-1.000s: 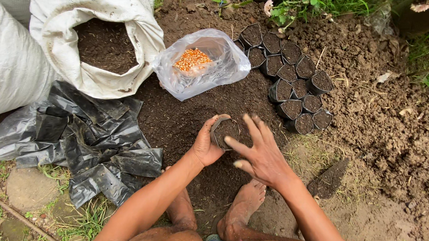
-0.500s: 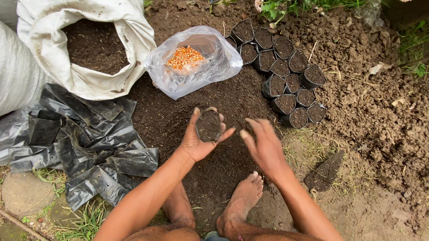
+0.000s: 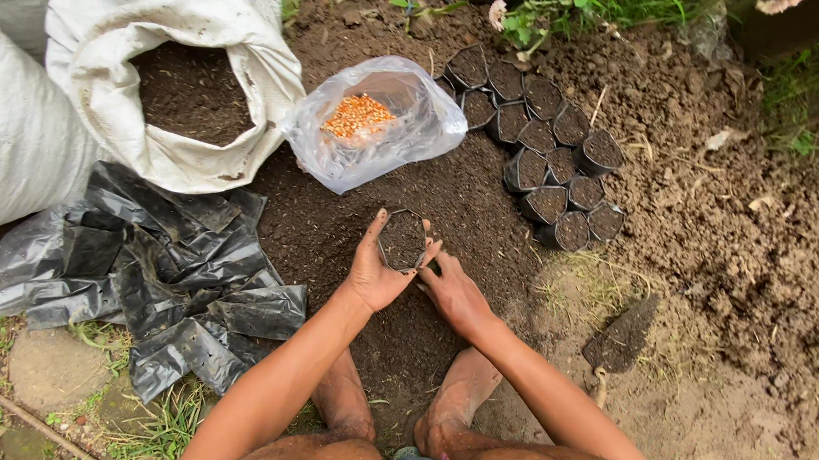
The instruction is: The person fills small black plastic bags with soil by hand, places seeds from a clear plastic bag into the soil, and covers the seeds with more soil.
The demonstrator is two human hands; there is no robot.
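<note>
My left hand [image 3: 374, 268] grips a small black plastic nursery bag [image 3: 402, 240] filled with dark soil, held upright over the soil heap [image 3: 333, 225]. My right hand [image 3: 451, 289] is at the bag's lower right side, fingers touching it from below. Both arms reach forward from my squatting legs, with my bare feet below. Several filled black nursery bags [image 3: 542, 146] stand packed together on the ground to the upper right.
A clear plastic bag of orange corn seeds [image 3: 365, 119] lies beyond the hands. A white sack of soil [image 3: 188, 87] stands open at upper left. A pile of empty black plastic bags [image 3: 166, 273] lies left. A trowel [image 3: 620, 340] rests at lower right.
My left hand lifted the filled bag off the soil and holds it up. My right hand moved from above the bag to its lower right side, now touching it.
</note>
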